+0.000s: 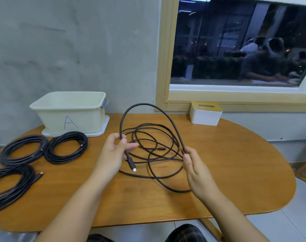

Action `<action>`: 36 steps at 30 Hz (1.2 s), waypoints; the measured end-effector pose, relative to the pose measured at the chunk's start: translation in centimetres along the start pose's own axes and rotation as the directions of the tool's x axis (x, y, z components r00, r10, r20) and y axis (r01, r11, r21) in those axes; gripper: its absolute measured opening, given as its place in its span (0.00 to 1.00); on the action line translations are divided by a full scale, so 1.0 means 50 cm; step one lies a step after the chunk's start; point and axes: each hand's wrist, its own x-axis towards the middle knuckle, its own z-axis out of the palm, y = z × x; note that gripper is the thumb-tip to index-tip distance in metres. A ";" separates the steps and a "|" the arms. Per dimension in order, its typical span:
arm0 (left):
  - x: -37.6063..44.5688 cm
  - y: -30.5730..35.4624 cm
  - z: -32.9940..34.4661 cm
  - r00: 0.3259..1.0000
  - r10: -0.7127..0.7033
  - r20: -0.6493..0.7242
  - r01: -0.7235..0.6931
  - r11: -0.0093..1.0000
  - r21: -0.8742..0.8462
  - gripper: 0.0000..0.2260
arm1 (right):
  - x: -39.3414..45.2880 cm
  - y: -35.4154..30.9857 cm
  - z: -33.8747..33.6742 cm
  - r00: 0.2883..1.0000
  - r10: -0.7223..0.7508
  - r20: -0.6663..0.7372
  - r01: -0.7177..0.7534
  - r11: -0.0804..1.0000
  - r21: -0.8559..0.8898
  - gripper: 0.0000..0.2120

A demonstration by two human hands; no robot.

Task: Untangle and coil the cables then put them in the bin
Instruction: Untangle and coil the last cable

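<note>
Pinching the loose cable (149,109) near its plug, the left hand (113,151) anchors a first loop. The right hand (195,165) fingers pinch the loop's far side right of the bin (70,112), likely sizing the coil.

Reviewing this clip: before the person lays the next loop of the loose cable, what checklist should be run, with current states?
1. Left hand grips the loose cable near its plug: ok.
2. Right hand pinches the raised loop's other side: ok.
3. Rest of the cable free of crossings on the table: not ok, strands overlap.
4. Far plug located: cannot tell.
5. Bin marked A within view, open: ok.
6. Three coiled cables clear of the loose one: ok.
</note>
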 end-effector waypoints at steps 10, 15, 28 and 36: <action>-0.045 -0.050 0.013 0.987 -0.162 0.013 0.162 0.985 -0.058 0.01 | -0.015 -0.012 0.050 0.988 0.108 0.110 -0.119 0.988 0.102 0.14; -0.065 -0.063 0.018 0.980 -0.200 0.019 0.200 0.969 -0.147 0.01 | -0.029 -0.007 0.084 0.969 0.145 0.201 -0.174 0.975 0.135 0.11; -0.085 -0.100 0.031 0.963 -0.239 0.120 0.261 0.941 -0.214 0.03 | -0.017 -0.010 0.112 0.960 0.161 0.230 -0.235 0.908 0.346 0.12; -0.082 -0.106 0.021 0.930 -0.303 0.209 0.335 0.932 -0.138 0.07 | -0.009 -0.003 0.115 0.963 0.184 0.198 -0.251 0.882 0.399 0.17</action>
